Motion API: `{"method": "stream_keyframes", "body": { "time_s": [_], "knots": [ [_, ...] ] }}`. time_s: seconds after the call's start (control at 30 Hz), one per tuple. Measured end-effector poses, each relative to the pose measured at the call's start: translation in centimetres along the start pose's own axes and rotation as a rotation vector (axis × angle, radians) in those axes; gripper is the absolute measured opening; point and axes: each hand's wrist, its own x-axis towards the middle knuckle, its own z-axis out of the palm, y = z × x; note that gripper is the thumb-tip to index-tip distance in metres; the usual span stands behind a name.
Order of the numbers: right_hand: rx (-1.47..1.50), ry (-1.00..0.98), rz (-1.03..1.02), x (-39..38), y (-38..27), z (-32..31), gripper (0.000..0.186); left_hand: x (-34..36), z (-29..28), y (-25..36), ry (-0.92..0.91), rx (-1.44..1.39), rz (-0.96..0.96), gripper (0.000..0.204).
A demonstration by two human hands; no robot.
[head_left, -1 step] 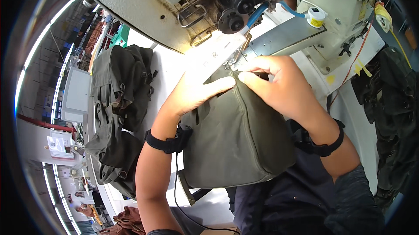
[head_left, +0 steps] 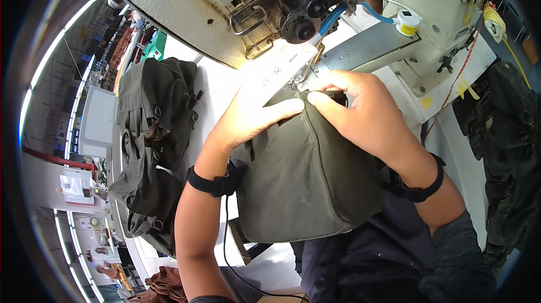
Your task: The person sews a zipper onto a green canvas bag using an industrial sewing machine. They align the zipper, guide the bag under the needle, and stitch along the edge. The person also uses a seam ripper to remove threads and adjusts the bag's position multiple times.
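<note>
While my left hand lies flat, fingers together, and my right hand pinches the seam, both press the olive bag just below the sewing machine; finished bags piled well left.

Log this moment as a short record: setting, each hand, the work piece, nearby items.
setting: white table under an industrial sewing machine
left hand: flat on the olive fabric bag, fingers toward the needle
right hand: pressing the bag's top edge at the needle
wrists: black bands
nearby: pile of dark green bags at left
</note>
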Motion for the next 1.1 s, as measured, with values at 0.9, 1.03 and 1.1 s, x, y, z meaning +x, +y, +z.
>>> {"method": "stream_keyframes", "body": {
  "time_s": [0.9,1.03,1.1],
  "knots": [
    [-0.31,0.112,-0.308,2.0,1.7,0.1,0.012,1.5,-1.0,3.1,-0.041,0.643,0.503,0.069],
    [-0.277,0.09,-0.261,2.0,1.4,0.1,0.011,0.9,-1.2,2.2,0.006,0.522,0.374,0.07],
    [-0.215,0.05,-0.223,2.2,1.3,-0.2,0.011,1.1,-1.2,2.5,-0.007,0.49,0.391,0.071]
  ]
}}
